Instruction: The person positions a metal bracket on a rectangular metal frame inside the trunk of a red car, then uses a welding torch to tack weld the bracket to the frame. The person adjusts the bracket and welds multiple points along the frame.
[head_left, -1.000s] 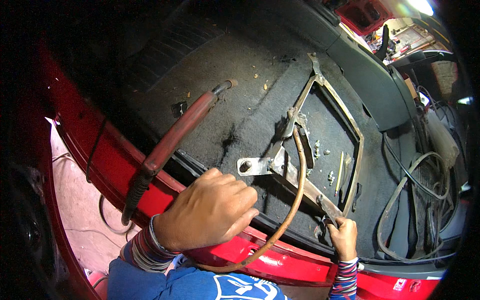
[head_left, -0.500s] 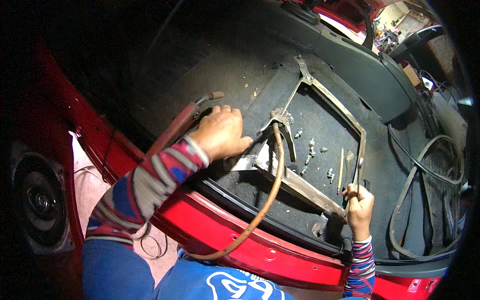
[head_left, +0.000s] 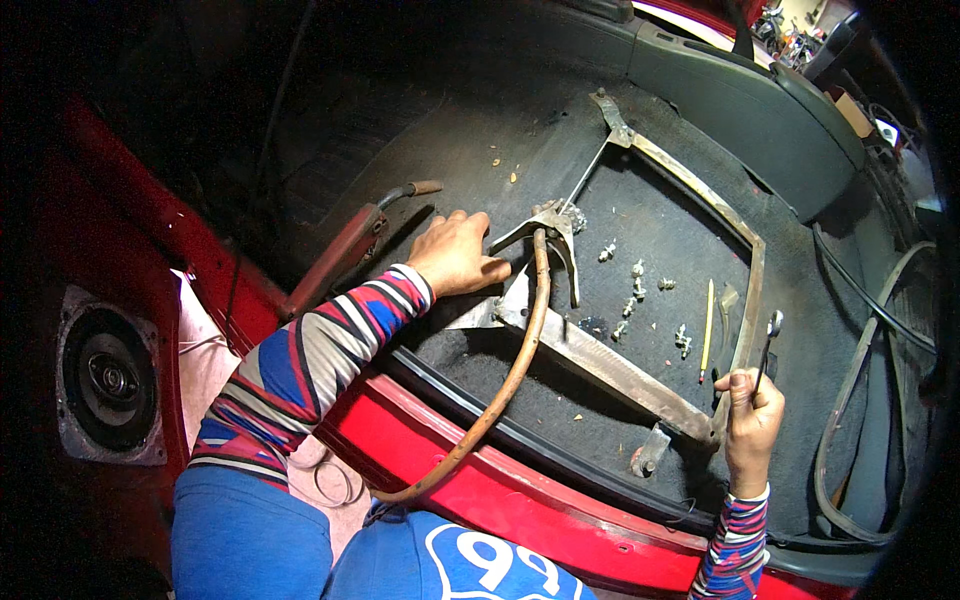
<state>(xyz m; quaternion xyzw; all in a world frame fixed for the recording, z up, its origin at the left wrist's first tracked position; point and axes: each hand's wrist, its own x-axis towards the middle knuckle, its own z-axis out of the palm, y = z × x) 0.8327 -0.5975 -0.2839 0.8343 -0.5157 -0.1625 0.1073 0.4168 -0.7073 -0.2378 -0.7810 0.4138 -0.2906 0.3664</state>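
Loosely, the metal frame [head_left: 602, 366] surrounds scattered fittings [head_left: 683, 341].

On your blue shirt [head_left: 382, 556], bottom centre of the frame, you wear large white numerals [head_left: 485, 563] within a white outline [head_left: 428, 548].

A black round speaker [head_left: 108, 375] in a squarish mount sits in the dark door panel at the left. Across the foreground curves a glossy red painted metal door sill [head_left: 520, 490], with a black rubber strip [head_left: 560, 450] along its inner edge. Beyond it spreads a worn dark-grey carpet [head_left: 440, 145] dotted with pale crumbs [head_left: 513, 178]; a slim yellow pencil [head_left: 706, 330] with a pinkish end lies on it. A smooth grey plastic side panel [head_left: 745, 130] rises behind. Looped pale-grey tubing [head_left: 848, 372] lies at the right. Far upper right, in poor view, is perhaps a brown cardboard box [head_left: 852, 113].
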